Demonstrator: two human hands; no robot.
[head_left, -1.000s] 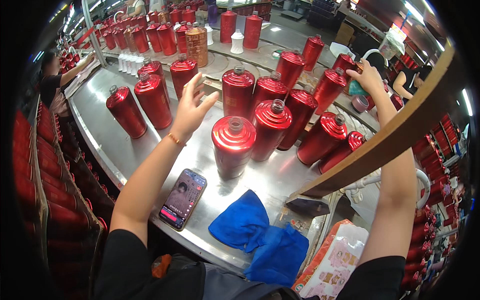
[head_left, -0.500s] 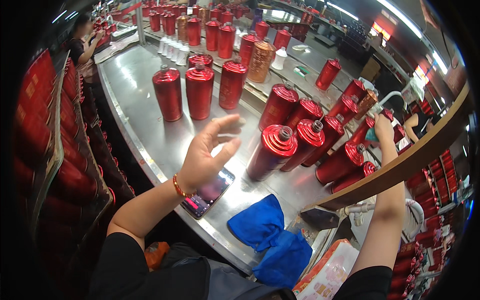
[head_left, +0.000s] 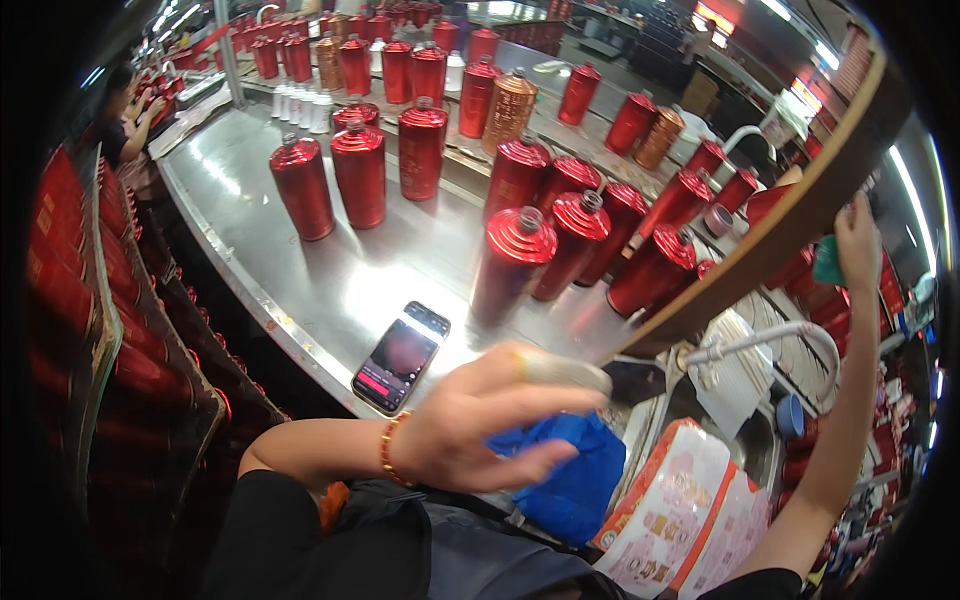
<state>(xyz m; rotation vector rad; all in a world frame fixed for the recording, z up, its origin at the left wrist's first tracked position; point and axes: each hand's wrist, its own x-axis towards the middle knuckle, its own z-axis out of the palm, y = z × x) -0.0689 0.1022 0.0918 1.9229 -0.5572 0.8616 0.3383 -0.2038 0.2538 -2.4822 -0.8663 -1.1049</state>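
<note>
My left hand (head_left: pixel 500 415) is over the near edge of the metal table, blurred by motion. Its fingers are apart, a pale wrap covers one of them, and no object shows in its grasp. Beneath it lies a crumpled blue cloth (head_left: pixel 575 475), partly hidden by the hand. A phone (head_left: pixel 402 358) with a lit screen rests just beyond my wrist. Far to the right, past the curved wooden bar, my right hand (head_left: pixel 858 245) is raised and closed on a small green pad-like piece (head_left: pixel 828 260). Shiny red bottles (head_left: pixel 515 262) stand in a group in the middle.
More red bottles (head_left: pixel 358 175) stand at the left of the table, with a copper-coloured bottle (head_left: pixel 511 110) behind. The wooden bar (head_left: pixel 770 200) slants between the bottles and my right arm. A curved white pipe (head_left: pixel 760 338), a sink and a printed plastic pack (head_left: pixel 655 520) are near right.
My left hand has come down and nearer, from beside the bottles to over the blue cloth. My right hand has moved right, away from the bottles, with the green piece. The view has shifted right.
</note>
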